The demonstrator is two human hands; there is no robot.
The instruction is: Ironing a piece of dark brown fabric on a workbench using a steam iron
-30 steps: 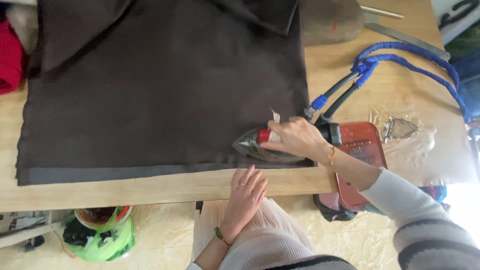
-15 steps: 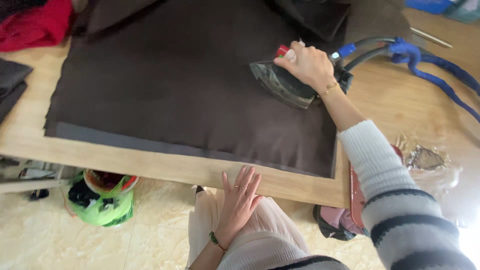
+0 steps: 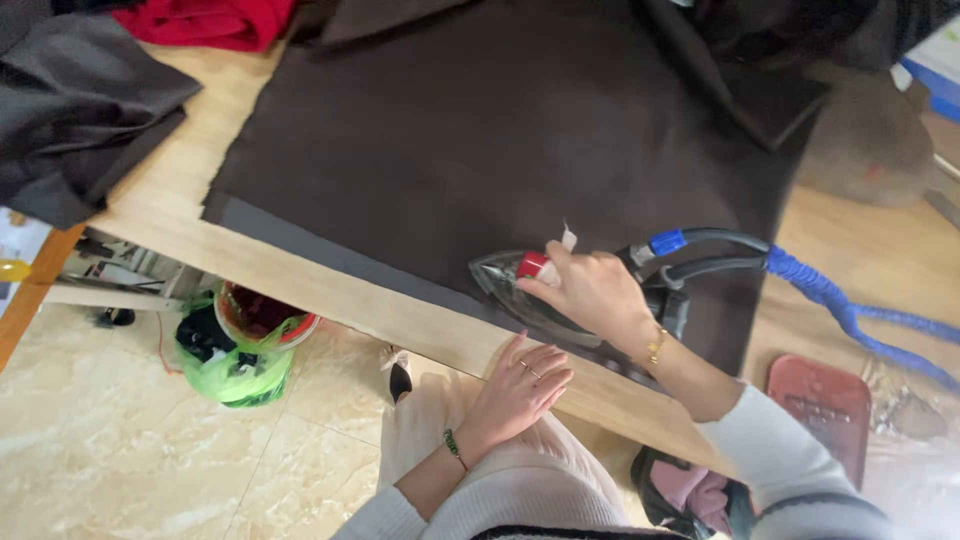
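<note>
Iron (image 3: 530,290) sits on brown cloth (image 3: 480,140) near tabletop (image 3: 380,310) front edge, right hand (image 3: 590,290) grip wrapped round its handle, left hand (image 3: 520,385) spread flat on edge; best glide slow, sole flat.

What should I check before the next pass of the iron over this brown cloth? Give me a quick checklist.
1. Right hand grips the iron by its handle: ok.
2. Left hand rests on the table edge, off the iron's path: ok.
3. Brown cloth flat ahead of the iron: ok.
4. Blue hose trails behind, free of the soleplate: ok.
5. Soleplate heat: cannot tell.
</note>
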